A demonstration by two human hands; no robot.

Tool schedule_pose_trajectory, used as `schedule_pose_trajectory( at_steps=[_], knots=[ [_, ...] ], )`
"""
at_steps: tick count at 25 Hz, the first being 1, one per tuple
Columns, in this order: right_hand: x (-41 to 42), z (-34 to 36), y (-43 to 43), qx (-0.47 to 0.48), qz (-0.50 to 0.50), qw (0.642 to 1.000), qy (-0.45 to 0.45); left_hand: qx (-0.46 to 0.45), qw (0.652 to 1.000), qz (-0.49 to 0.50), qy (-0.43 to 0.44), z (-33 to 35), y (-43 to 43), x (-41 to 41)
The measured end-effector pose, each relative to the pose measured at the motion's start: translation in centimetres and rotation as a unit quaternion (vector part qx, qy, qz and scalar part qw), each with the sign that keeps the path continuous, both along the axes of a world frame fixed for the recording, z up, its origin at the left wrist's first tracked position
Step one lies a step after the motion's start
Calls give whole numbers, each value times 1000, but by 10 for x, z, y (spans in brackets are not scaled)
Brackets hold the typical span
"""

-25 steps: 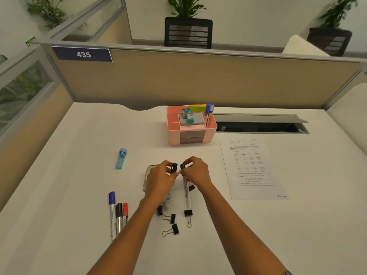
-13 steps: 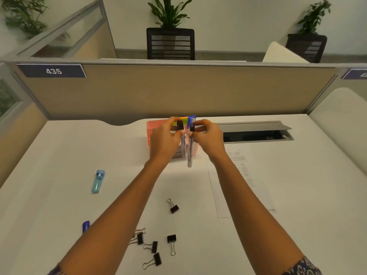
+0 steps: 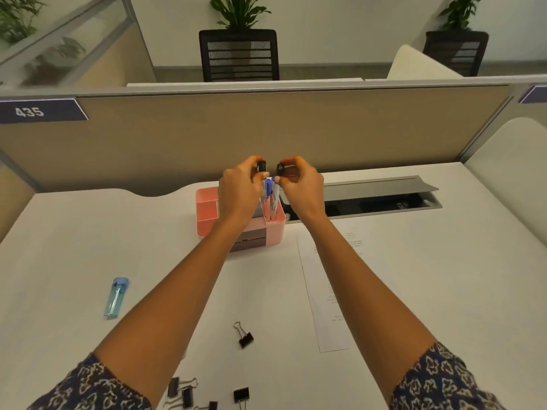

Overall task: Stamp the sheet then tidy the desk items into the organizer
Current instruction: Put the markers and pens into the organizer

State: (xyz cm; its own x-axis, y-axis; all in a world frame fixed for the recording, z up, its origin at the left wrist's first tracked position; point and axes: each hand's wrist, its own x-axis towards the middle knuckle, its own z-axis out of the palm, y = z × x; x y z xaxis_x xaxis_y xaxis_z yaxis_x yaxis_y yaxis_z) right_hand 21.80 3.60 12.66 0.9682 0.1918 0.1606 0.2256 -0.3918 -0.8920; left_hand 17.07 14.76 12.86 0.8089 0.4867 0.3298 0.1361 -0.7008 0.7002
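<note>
Desk (image 3: 88,232): organizer (image 3: 207,214) half behind hands (image 3: 272,187).

Organizer (image 3: 207,208): middle hidden behind left hand (image 3: 236,193) and forearm. Marker barrels partly covered by fingers (image 3: 260,180). Sheet (image 3: 331,315): print too small to read, left part under right forearm. Clips (image 3: 241,395) at near bench edge cut off by frame bottom.

Desk (image 3: 88,238): organizer (image 3: 207,216), sheet (image 3: 328,291), clips (image 3: 245,338).
</note>
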Motion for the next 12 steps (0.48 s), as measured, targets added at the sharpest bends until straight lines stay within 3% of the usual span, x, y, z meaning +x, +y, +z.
schedule_pose_trajectory(
  at_steps=[12],
  knots=[
    [-2, -40, 6, -43, 7, 999, 21, 42, 997, 10, 70, -39, -8, 6]
  ],
)
